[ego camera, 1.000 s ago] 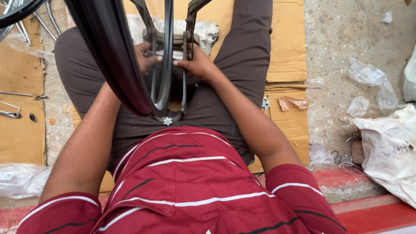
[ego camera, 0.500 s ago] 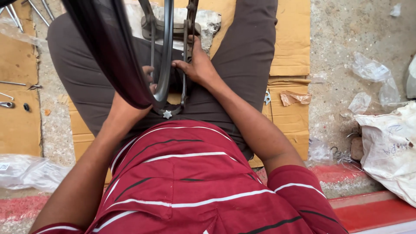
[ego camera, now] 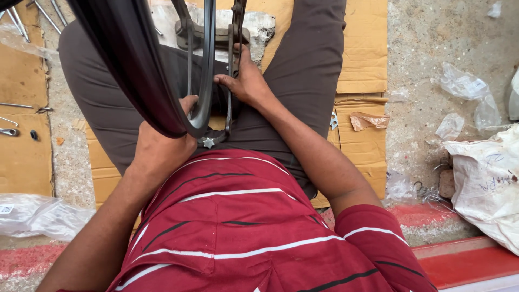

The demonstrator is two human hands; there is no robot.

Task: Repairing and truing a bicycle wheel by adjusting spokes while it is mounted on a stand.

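Note:
I sit on flattened cardboard point(ego camera: 362, 43) with a black bicycle wheel point(ego camera: 127, 59) and a metal fork point(ego camera: 208, 65) between my knees. My left hand point(ego camera: 162, 146) is closed around the lower end of the rim and fork near my lap, close to a small star-shaped nut point(ego camera: 208, 142). Higher up, my right hand point(ego camera: 246, 81) grips the thin metal stay point(ego camera: 231, 75) on the right side of the fork. A brake bridge point(ego camera: 216, 35) crosses the fork above my hands.
Spanners and rods point(ego camera: 16, 116) lie on cardboard at the left. A clear plastic bag point(ego camera: 38, 216) is at the lower left. A white sack point(ego camera: 486, 178) and crumpled plastic wrappers point(ego camera: 462, 81) sit on the concrete at the right. A red kerb point(ego camera: 465, 265) runs behind me.
My left hand has slid down from beside the right hand at the fork to the bottom of the rim near my lap. The right hand has stayed on the stay.

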